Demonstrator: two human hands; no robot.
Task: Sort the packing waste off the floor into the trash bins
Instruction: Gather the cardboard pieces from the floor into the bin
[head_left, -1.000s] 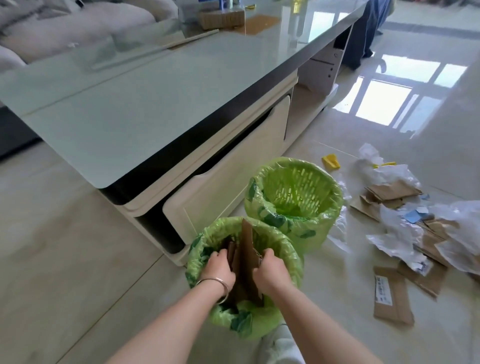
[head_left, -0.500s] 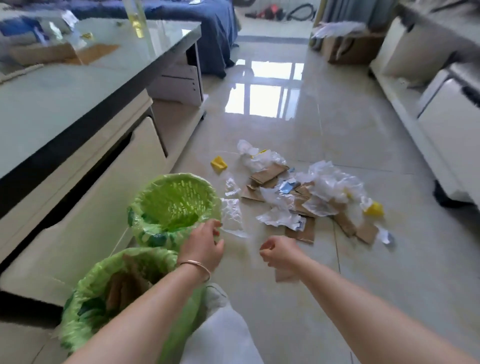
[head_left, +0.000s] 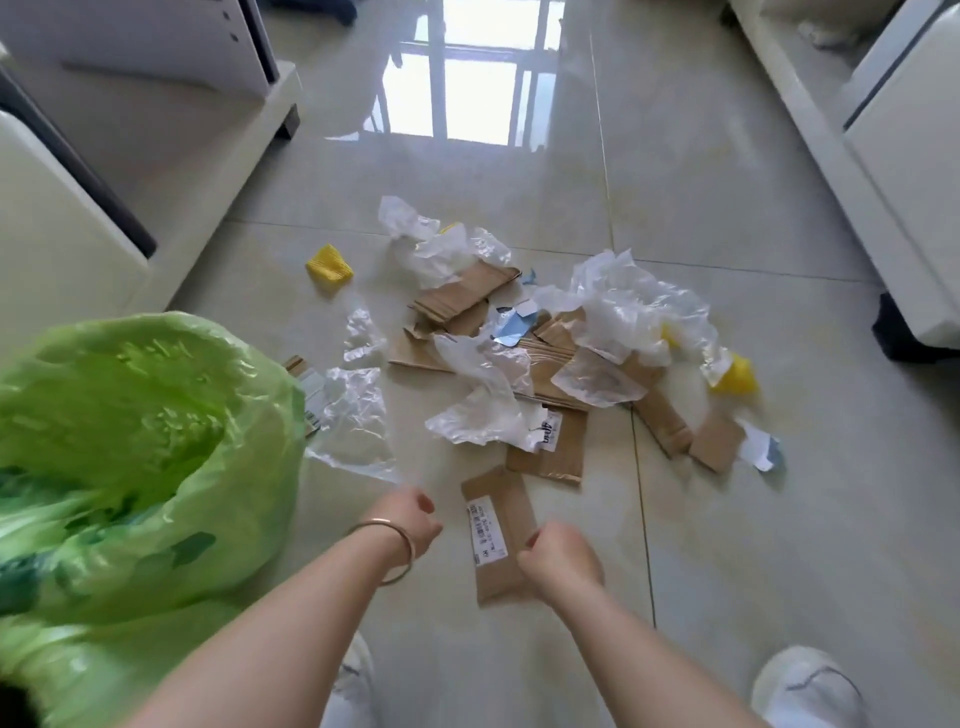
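green bin liner (head_left: 156, 415), brown cardboard (head_left: 498, 530), yellow scraps (head_left: 329, 263), beige floor tiles (head_left: 727, 519)

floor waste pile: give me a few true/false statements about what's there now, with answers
1. A labelled cardboard piece lies on the floor between the left hand and the right hand. True.
2. The left hand holds a clear plastic sheet. False: it holds nothing.
3. Two yellow scraps lie on the floor, one left of the pile, one right of it. True.
4. The bin with the green bag stands right of the pile. False: it stands left.
5. The pile is cardboard only. False: crumpled clear plastic lies among it.
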